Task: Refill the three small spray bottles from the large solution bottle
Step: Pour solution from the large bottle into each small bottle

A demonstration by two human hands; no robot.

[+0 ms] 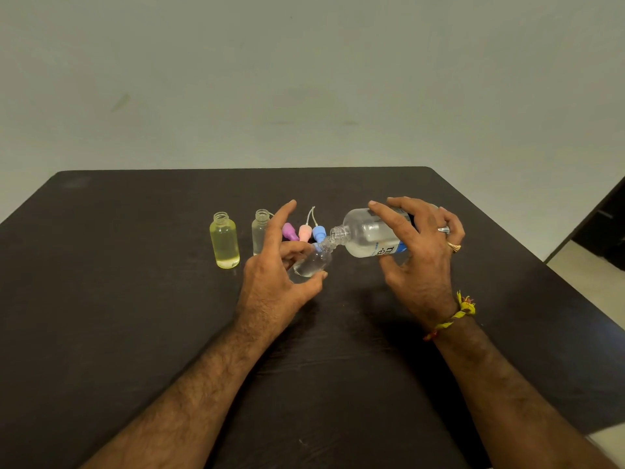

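Your right hand [419, 245] grips the large solution bottle [368, 235], tipped nearly on its side with its open neck pointing left. Your left hand [280, 265] holds a small clear bottle [313, 260] between thumb and curled fingers, index finger raised straight; it tilts right so its mouth meets the large bottle's neck, with clear liquid in its lower part. Left of your left hand a yellow-tinted small bottle [224, 240] stands upright and uncapped, and a second clear small bottle [259, 231] stands just beyond your fingers. Three spray tops, purple [289, 231], pink [304, 232] and blue [318, 232], lie just far of the meeting necks. Everything sits on a dark table [135, 299] before a plain pale wall [304, 79].
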